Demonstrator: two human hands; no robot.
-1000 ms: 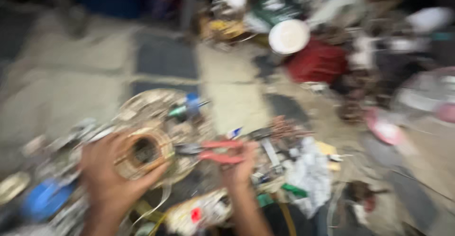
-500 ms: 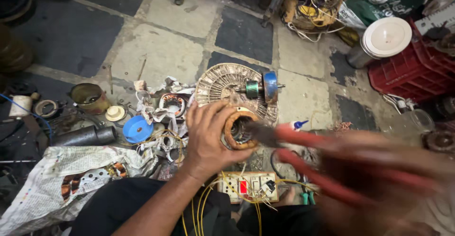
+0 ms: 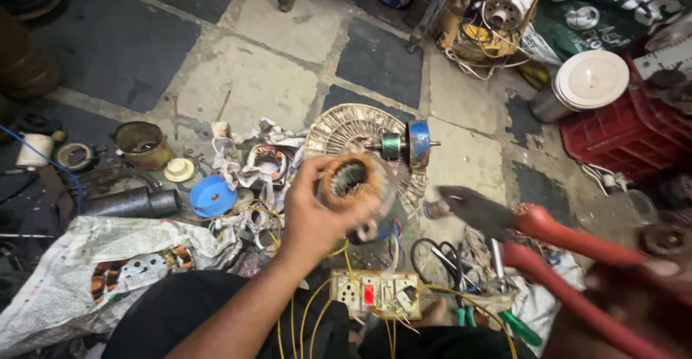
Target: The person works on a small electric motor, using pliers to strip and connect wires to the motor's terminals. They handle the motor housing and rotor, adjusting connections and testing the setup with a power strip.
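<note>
The left hand grips a copper-wound motor coil above the cluttered floor, while the right hand, clenched on red pliers, seems poised to work its wires.

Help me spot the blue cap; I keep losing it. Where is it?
In the head view, the blue cap lies on the floor left of the left hand, between the dark metal cylinder and the tangled wires.
</note>
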